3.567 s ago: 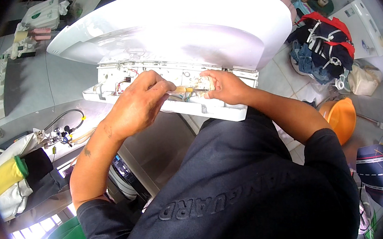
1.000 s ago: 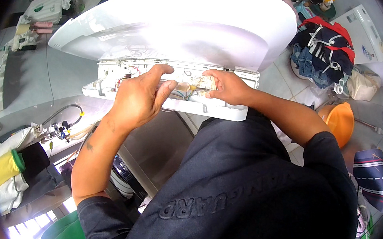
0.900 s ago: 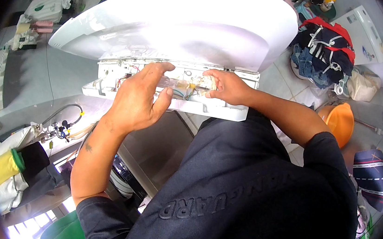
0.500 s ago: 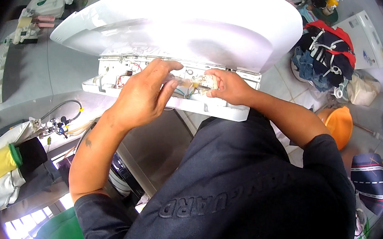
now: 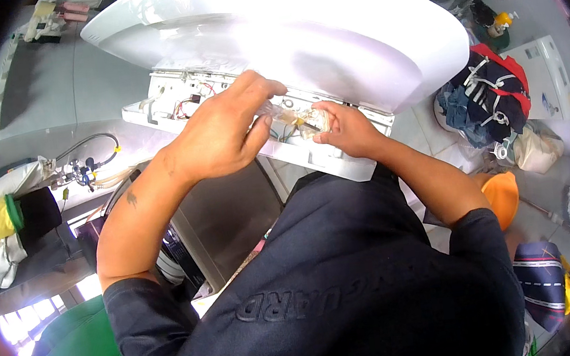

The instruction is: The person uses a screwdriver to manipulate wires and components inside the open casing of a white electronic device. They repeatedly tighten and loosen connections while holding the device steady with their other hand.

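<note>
Above the opened white panel housing (image 5: 173,106), my hands work at a bundle of wires in clear plastic wrap (image 5: 307,121). My right hand (image 5: 349,129) pinches the bundle's right end between thumb and fingers. From the other side, my left hand (image 5: 224,125) curls around the crumpled clear plastic at its left end, though the back of the hand hides part of that grip. Thin coloured wires run beneath the bundle, and a few red and dark ones (image 5: 187,105) lie left of my left hand. A large white curved cover (image 5: 270,33) stands raised behind the housing.
At the right are a heap of clothes (image 5: 484,91), a white appliance (image 5: 541,74) and an orange helmet-like object (image 5: 501,197). Hoses with a valve fitting (image 5: 83,171) lie at the left, near a yellow and black cloth-like item (image 5: 18,220). A green container (image 5: 74,349) stands lower left.
The view has shifted slightly. My left hand has its thumb and index finger a little further apart; both hands stay at the plastic-wrapped bundle.
</note>
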`<state>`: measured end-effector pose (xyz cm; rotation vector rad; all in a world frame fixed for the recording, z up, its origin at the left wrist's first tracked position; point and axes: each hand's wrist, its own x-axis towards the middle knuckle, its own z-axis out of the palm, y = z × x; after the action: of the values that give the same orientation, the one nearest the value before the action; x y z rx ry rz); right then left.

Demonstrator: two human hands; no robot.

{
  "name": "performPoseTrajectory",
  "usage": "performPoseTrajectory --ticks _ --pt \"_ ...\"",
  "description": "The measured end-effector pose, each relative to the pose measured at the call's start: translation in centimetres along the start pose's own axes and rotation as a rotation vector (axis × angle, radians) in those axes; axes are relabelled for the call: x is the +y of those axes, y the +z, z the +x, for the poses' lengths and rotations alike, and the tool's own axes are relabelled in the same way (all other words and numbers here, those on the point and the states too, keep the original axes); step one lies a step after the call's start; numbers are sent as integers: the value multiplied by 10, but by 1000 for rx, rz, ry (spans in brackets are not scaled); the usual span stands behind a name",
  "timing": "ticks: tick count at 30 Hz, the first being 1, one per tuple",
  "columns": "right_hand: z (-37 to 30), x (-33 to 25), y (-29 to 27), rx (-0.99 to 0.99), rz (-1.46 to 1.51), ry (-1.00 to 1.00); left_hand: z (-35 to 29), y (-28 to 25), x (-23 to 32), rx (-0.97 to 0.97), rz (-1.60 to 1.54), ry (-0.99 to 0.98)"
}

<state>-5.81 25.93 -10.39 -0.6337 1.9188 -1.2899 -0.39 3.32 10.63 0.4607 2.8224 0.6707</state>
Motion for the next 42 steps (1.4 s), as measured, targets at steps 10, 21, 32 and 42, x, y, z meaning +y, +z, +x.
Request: performPoseTrajectory --ticks 10,21,32,42 --pt "-1 -6 -2 -2 15 31 1 2 -2 2 -82 10" --pt "0 -4 -1 0 22 71 5 3 -2 -52 73 -77" --pt "4 11 0 -11 79 76 6 7 -8 -30 47 -62" --pt "0 -4 -2 -9 59 85 8 16 -10 115 12 86"
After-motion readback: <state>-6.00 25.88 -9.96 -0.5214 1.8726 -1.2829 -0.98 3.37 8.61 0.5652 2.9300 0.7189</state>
